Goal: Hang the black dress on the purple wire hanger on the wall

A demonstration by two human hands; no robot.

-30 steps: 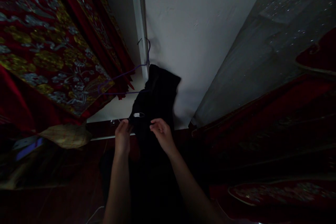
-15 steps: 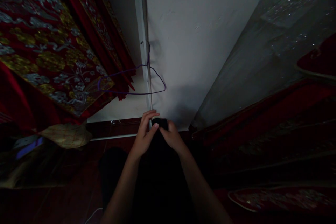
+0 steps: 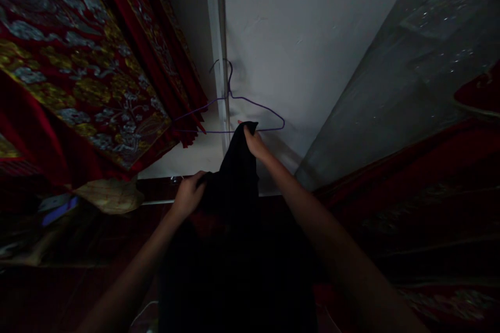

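Note:
A thin purple wire hanger [image 3: 250, 109] hangs by its hook against the white wall, bare. A black garment [image 3: 236, 177] stretches between my two hands below it. My right hand [image 3: 253, 141] is closed on the garment's upper end, raised right up to the hanger's bottom bar. Lower and to the left, my left hand [image 3: 189, 195] is closed on another part of the same cloth. The rest of the garment drops into deep shadow between my forearms.
Red fabrics embroidered in gold and silver [image 3: 74, 67] hang at the left. A grey glittery cloth [image 3: 406, 62] hangs at the right, with dark red embroidered fabric [image 3: 429, 187] below it. A white vertical frame strip [image 3: 216, 36] runs down the wall behind the hanger.
A second ago the garment hung on the hanger; then it came off into both hands. Now my right hand has lifted one end up to the hanger's bar, and my left has dropped leftward.

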